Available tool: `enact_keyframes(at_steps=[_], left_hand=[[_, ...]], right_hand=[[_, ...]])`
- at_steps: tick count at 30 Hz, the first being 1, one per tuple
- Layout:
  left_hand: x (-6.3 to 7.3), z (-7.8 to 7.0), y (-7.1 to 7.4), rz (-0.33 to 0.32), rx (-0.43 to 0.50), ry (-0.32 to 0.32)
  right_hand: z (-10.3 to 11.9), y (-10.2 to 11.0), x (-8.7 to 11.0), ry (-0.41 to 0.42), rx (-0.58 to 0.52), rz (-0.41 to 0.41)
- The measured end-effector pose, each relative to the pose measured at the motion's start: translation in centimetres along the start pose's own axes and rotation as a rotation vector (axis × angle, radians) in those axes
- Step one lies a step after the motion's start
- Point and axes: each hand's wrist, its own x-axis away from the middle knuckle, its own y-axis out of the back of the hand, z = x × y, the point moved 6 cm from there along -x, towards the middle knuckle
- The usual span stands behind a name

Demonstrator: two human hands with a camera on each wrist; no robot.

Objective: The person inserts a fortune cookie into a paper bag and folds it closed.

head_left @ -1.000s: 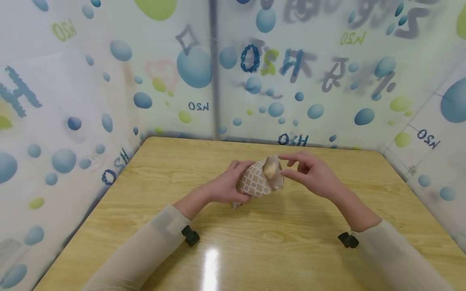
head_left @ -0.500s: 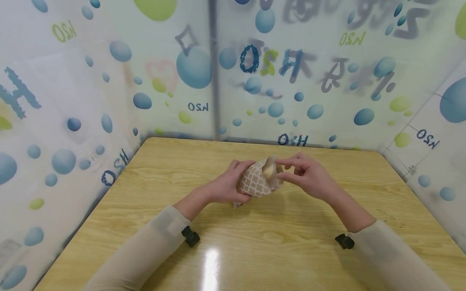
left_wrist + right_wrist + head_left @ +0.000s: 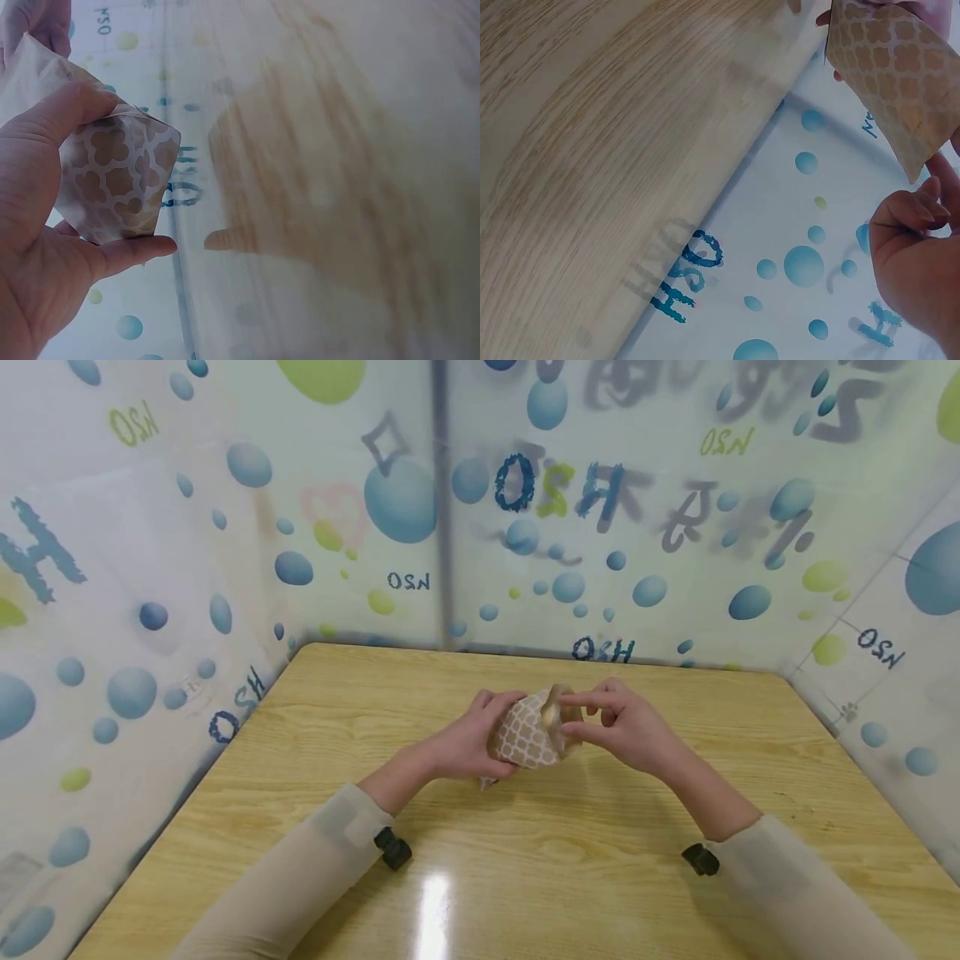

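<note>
My left hand (image 3: 471,745) grips a tan paper bag (image 3: 523,737) with a white lattice pattern, held tilted over the table with its mouth toward the right. Inside the mouth shows a pale yellowish item (image 3: 551,715), mostly hidden by the paper. My right hand (image 3: 628,725) is at the mouth, index finger and thumb extended and apart, fingertips just within the rim; its other fingers curl in. The left wrist view shows the folded bottom of the bag (image 3: 116,176) between the left fingers and thumb. In the right wrist view, the bag (image 3: 892,64) sits above the right hand (image 3: 919,251).
A light wood table (image 3: 570,877) lies under both hands, with a bright glare spot near its front. White walls (image 3: 660,527) printed with blue and green bubbles stand along its back and sides. A small black device (image 3: 393,847) is strapped at each wrist.
My right hand has moved left, its index finger and thumb passing from beside the bag's mouth to within its rim. The left hand and the bag have barely moved.
</note>
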Motion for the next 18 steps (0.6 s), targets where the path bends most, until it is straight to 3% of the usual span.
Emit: enact_keyframes(at_steps=[18], left_hand=[[0.1,-0.2,-0.1,0.011,-0.005,-0.016]], right_hand=[[0.4,-1.3,-0.5,-0.009,0.037,0.015]])
